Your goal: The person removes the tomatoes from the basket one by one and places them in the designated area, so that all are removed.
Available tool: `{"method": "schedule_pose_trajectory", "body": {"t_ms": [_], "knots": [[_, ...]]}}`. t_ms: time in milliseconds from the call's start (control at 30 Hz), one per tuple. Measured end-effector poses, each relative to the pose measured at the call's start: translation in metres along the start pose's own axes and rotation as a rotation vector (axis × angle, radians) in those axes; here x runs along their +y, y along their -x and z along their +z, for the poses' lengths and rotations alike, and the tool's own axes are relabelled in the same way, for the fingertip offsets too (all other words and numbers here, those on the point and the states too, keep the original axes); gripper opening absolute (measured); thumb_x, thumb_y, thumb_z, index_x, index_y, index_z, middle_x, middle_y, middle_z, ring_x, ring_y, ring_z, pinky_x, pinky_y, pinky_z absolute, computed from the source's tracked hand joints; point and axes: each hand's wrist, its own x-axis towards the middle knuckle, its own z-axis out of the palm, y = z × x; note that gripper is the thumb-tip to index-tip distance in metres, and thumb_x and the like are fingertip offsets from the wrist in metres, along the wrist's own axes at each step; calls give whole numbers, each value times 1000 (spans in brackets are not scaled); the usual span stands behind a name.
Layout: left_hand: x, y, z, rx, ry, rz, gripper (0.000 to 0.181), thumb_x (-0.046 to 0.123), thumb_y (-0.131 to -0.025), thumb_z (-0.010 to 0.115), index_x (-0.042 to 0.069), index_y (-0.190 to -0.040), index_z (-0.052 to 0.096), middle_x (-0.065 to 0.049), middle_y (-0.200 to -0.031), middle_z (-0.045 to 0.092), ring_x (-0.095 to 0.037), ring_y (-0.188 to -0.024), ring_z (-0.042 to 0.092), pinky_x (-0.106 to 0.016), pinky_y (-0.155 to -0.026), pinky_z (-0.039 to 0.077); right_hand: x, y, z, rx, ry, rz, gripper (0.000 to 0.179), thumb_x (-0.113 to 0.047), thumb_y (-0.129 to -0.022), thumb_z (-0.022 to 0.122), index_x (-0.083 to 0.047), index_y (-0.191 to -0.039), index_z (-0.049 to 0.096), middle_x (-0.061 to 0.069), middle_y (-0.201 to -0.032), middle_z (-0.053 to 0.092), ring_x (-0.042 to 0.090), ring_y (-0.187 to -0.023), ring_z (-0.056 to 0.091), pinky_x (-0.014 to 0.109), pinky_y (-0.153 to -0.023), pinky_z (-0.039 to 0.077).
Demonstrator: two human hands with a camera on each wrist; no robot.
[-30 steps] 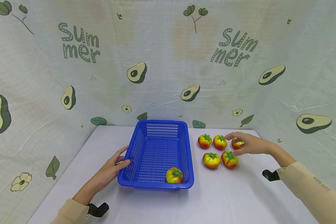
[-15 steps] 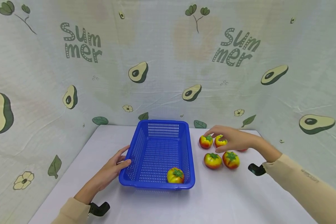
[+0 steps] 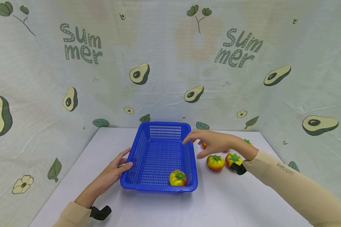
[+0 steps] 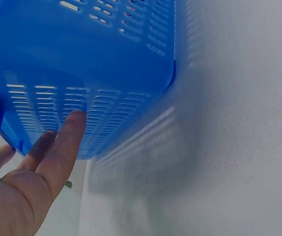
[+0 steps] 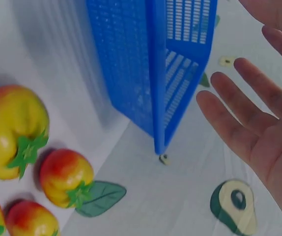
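A blue plastic basket with slotted walls stands on the table. One yellow-red tomato with a green calyx lies in its near right corner. At the basket's left side my left hand touches the outer wall with nearly straight fingers, its thumb at the rim. In the left wrist view a finger rests against the slots. My right hand hovers near the basket's right rim, fingers spread and holding nothing. Beneath and beside it are several tomatoes, partly hidden by the hand and forearm.
The white tabletop runs back to a hanging cloth printed with avocados and lettering. More tomatoes show beside the basket in the right wrist view. Each wrist wears a black device.
My right hand has moved left from above the tomatoes to the basket's right rim, carrying nothing. My left hand, the basket and the tomato inside it stay put.
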Motion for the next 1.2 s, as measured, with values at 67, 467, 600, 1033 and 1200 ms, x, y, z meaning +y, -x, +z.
{"method": "schedule_pose_trajectory", "body": {"t_ms": [67,467,600,1033,1200], "knots": [[0,0,0,3,5,-3,68,37,-97,60,38,-153,21,-18,-145,41,-33,-123,53,-51,-99,48,-4,-8,3,-18,-1,-5,61,-21,-83,79,-39,-134,51,-15,-135,48,14,-120,49,30,-92,51],[0,-1,0,6,-10,3,68,38,-97,60,38,-154,22,-18,-144,42,-34,-125,52,-51,-99,48,-14,-37,26,-161,-27,-24,61,-23,-82,80,-40,-134,51,-12,-136,47,11,-121,48,22,-91,50],[-1,-1,-1,10,-12,3,69,38,-97,60,37,-154,22,-18,-145,41,-34,-124,52,-51,-99,48,-13,-44,34,-200,-24,-34,63,-20,-81,81,-40,-133,52,-14,-134,48,9,-119,48,21,-89,51],[-2,-1,-1,17,-20,1,69,39,-96,60,39,-153,22,-17,-145,41,-35,-126,51,-53,-99,47,-11,-59,58,-310,13,-40,63,-13,-79,82,-39,-131,56,-10,-134,51,20,-121,52,27,-88,53],[-2,-1,0,19,-20,2,68,39,-96,60,39,-153,22,-17,-145,42,-35,-126,51,-53,-99,47,-11,-62,65,-337,64,-31,58,-17,-80,82,-36,-129,59,-8,-130,53,17,-119,52,28,-90,52]]}}
